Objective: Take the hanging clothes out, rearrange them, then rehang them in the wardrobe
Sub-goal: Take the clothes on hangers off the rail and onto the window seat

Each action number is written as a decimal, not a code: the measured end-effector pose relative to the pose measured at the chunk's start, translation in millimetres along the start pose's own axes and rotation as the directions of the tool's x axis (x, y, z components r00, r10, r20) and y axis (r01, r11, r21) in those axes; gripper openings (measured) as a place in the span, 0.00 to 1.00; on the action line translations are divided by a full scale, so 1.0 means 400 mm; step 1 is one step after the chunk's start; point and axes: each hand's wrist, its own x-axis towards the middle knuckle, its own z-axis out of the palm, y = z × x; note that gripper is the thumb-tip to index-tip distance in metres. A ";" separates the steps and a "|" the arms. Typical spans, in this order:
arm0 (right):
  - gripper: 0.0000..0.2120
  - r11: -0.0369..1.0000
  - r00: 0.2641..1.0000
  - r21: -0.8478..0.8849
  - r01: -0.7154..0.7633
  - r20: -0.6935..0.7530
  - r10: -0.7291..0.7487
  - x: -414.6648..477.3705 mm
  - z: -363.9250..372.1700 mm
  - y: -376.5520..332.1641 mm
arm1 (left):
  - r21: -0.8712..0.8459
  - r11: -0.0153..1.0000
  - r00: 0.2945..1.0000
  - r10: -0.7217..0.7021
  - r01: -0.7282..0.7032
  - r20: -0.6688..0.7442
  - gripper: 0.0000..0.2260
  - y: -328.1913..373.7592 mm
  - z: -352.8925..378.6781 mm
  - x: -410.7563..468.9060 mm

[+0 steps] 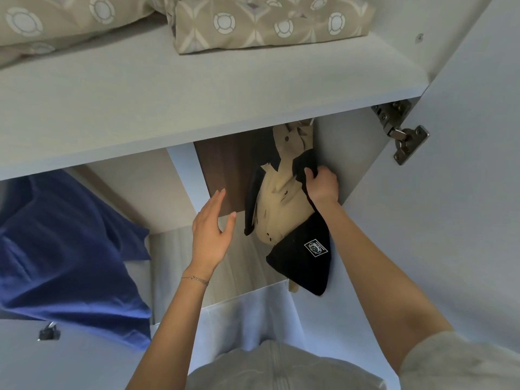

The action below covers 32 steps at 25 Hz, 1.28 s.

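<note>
So: two hands inside the grey wardrobe [351,153]. Left hand [212,232] is flat, fingers straight, holding nothing, just left of the clothes. Right hand [322,185] has its fingers curled round the black garment with white square patch [301,266], by the right wall, overlapping one beige buttoned garment [278,204]. One blue cloth [64,249] in the left compartment. Pale grey shelf [197,88] above: two beige patterned bedding pieces [267,21].

A home bedroom: an open wardrobe [380,170] with hanging clothes [281,204], patterned bedding [261,23] folded on its top shelf [197,88], and a door hinge [399,128].
</note>
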 end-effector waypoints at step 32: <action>0.20 0.894 0.971 0.385 0.232 -0.029 -0.239 -0.431 0.155 -0.223 | 0.050 0.999 0.964 0.034 -0.022 -0.262 0.23 -0.186 -0.366 -0.072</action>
